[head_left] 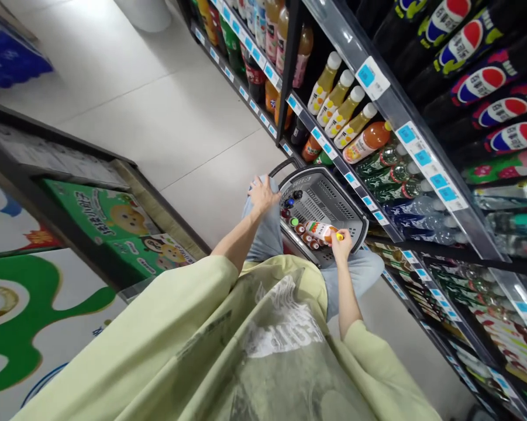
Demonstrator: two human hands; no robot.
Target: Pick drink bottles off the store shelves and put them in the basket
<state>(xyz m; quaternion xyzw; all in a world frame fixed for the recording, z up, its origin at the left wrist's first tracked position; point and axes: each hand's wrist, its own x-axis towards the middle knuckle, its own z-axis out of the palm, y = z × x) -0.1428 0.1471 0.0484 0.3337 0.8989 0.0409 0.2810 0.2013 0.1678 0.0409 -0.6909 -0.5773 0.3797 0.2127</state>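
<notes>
A grey plastic shopping basket stands between my knees in front of the shelves, its handle folded out over the far left rim. Several capped bottles stand in a row along its near left side. My right hand grips an orange juice bottle with a yellow cap by its neck end; the bottle lies tilted over the basket's inside. Resting on my left knee, my left hand has its fingers spread and holds nothing, close to the basket's left edge.
Shelves with blue price tags run along the right, holding white-capped yellow bottles, an orange bottle and dark cola bottles. Green snack boxes sit on a low rack at left. Pale floor tiles lie between.
</notes>
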